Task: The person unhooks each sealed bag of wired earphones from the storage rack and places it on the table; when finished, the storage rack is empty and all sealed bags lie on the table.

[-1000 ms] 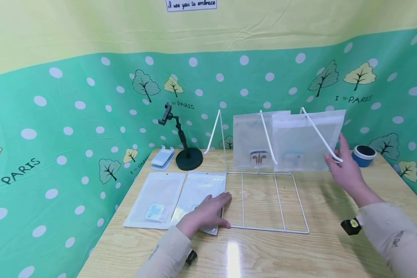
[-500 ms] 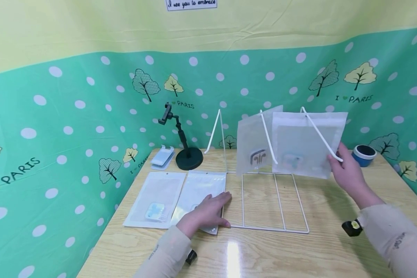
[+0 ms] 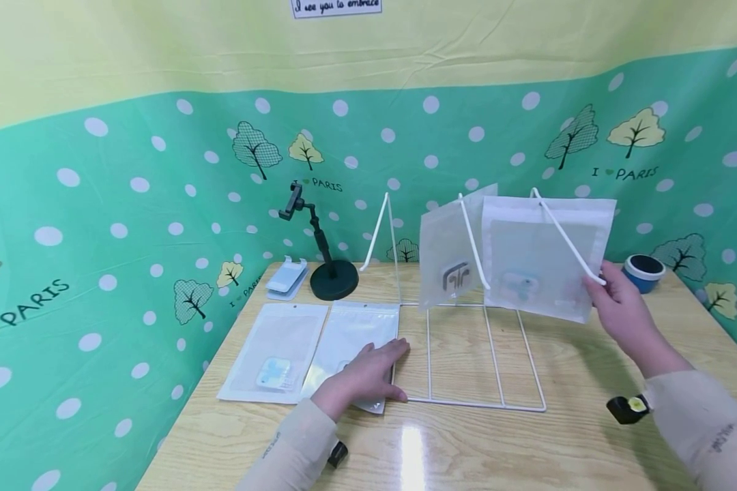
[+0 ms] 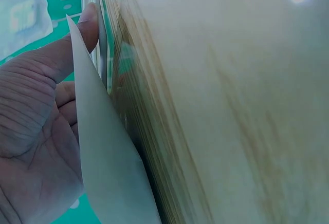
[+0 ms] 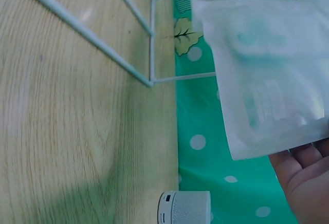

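Head view: a person is working at a wire display rack (image 3: 467, 354) standing on the wooden table (image 3: 467, 450).
Right hand (image 3: 620, 310): its fingers are pinching the lower right corner of a frosted pouch (image 3: 543, 256), tilting it outward on the rack's slanted peg, seemingly so it can slide along.
Neighbouring earphone pouch (image 3: 451, 252): hanging on the next peg, just beside the held one.
Left hand (image 3: 362, 378): lying with relaxed, straight fingers on a flat pouch (image 3: 353, 341) and touching the rack's base, likely steadying it.
Second flat pouch (image 3: 276, 351): lying alongside.
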{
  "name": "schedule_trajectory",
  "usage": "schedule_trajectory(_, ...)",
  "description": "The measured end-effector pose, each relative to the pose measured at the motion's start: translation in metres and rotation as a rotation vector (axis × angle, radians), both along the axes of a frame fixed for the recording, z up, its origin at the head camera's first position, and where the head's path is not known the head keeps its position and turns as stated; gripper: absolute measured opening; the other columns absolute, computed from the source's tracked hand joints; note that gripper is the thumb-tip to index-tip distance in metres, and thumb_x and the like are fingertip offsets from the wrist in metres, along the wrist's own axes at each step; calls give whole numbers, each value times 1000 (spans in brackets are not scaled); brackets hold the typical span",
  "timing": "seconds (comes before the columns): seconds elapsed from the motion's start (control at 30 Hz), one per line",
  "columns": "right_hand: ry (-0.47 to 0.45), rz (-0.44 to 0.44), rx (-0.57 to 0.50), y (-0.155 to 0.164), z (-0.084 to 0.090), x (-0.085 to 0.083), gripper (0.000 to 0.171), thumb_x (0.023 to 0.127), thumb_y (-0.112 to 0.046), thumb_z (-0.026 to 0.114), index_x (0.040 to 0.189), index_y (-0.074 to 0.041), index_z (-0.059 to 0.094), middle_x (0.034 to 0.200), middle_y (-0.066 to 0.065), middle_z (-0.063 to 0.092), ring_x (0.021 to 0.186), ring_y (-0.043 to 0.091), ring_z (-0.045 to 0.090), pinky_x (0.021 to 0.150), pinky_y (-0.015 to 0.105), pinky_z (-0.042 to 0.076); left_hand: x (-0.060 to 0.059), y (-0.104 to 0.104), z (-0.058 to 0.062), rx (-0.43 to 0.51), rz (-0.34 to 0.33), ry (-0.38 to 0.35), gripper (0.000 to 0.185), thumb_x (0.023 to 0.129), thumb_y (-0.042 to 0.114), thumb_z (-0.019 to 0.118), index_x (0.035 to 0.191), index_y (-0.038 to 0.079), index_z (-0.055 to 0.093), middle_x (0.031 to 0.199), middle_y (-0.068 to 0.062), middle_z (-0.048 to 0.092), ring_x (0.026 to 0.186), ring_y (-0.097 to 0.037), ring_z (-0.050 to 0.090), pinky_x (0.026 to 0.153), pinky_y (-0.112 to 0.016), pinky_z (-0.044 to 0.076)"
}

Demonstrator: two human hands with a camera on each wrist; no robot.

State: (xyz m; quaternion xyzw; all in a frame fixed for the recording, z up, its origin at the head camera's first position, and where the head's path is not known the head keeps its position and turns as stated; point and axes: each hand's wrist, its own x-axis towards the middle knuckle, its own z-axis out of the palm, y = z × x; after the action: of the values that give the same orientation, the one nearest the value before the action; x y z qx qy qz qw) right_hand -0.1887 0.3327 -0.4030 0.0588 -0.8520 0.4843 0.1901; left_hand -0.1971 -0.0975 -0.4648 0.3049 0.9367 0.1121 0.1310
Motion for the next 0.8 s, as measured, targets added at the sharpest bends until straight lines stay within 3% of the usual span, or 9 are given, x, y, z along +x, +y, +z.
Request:
schedule_trajectory(0.17, -9, 3, -58, 2, 2, 5, 30, 105, -17, 40, 134, -20, 48, 112, -24, 49, 95, -7, 48, 73, 6, 42, 0, -1, -1, 4, -1, -4, 95, 76, 48, 79, 152, 14, 34, 157, -4, 32, 144, -18, 28, 116, -51, 22)
schedule_trajectory(0.43, -11, 45, -83, 8, 5, 13, 32, 105, -15, 40, 137, -15, 48, 113, -26, 51, 100, -7, 52, 77, 6, 43, 0, -1, 1, 15, -11, -7, 95, 76, 47, 79, 152, 13, 33, 157, -5, 32, 144, -19, 27, 116, -51, 21)
schedule_trajectory(0.63, -23, 74, -37, 11, 6, 23, 38, 106, -18, 37, 144, -17, 42, 118, -24, 49, 101, -7, 52, 73, 9, 46, 0, -2, 0, 21, -11, -12, 95, 76, 47, 79, 152, 13, 33, 157, -6, 31, 144, -20, 27, 116, -51, 21)
schedule_trajectory(0.8, -60, 42, -3, 13, 7, 33, 46, 106, -21, 36, 152, -24, 32, 120, -23, 46, 99, -9, 51, 70, 13, 48, 1, -3, -1, 18, -17, -8, 94, 77, 47, 79, 152, 13, 34, 157, -5, 31, 144, -20, 27, 116, -51, 21)
